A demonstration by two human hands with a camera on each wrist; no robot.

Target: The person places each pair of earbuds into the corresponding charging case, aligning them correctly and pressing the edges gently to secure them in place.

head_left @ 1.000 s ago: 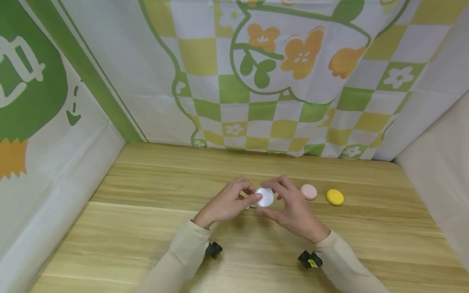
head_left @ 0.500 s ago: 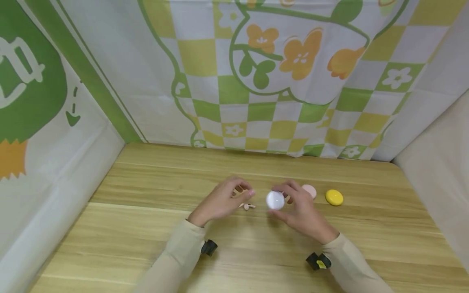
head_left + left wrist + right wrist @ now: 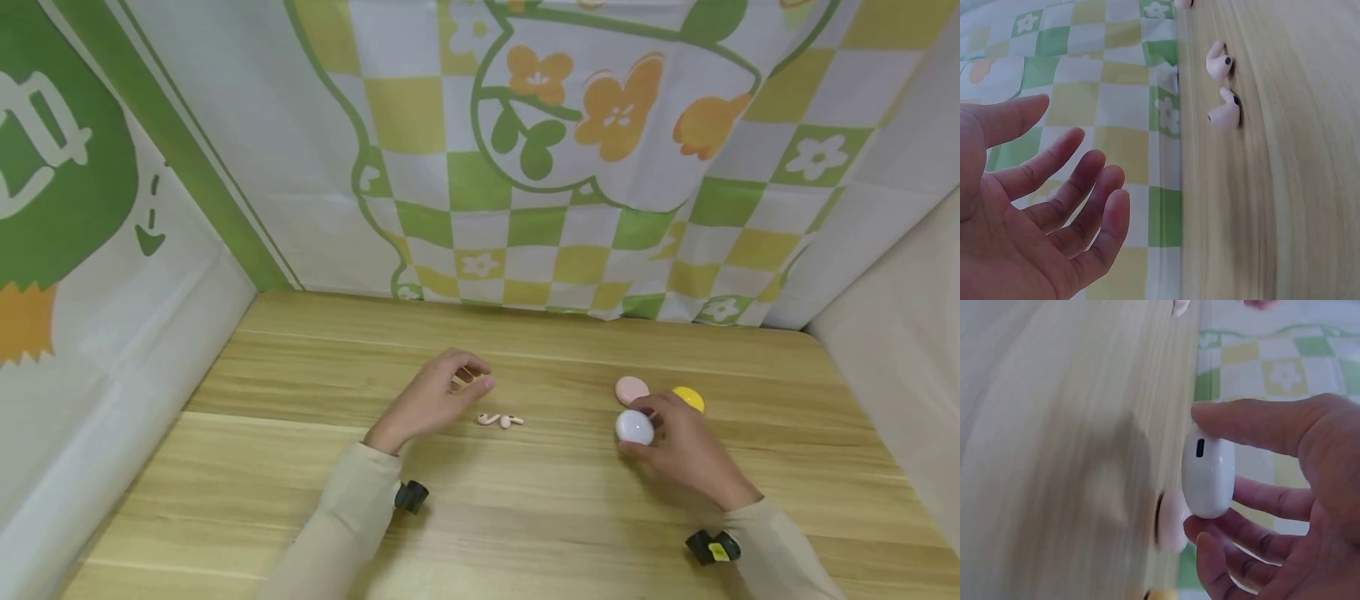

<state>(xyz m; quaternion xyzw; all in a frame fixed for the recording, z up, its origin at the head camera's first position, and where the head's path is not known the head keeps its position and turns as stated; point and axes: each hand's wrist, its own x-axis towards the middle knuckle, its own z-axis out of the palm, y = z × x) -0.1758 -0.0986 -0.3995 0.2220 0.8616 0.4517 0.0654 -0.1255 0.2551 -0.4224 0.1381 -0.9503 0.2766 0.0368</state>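
My right hand [image 3: 697,450] holds a round white earbud charging case [image 3: 634,427] between thumb and fingers, over the right part of the table. A small dark port shows on the edge of the case in the right wrist view. Two pale pink earbuds [image 3: 489,419] lie side by side mid-table. My left hand [image 3: 431,402] hovers just left of them, fingers loosely bent and holding nothing; its bare palm shows in the left wrist view. Close behind the white case lies a round pink case [image 3: 632,390]. A yellow round case [image 3: 689,400] is partly hidden by the right hand.
The wooden table [image 3: 300,517] reaches back to a checked, flowered curtain [image 3: 540,217]. Pale fabric walls [image 3: 180,333] stand along both sides. A small black camera [image 3: 411,497] sits on each sleeve at the wrist.
The right hand has carried the white case rightward, away from the left hand and towards the pink and yellow cases. My left hand has let go and drawn back left, uncovering the earbuds.
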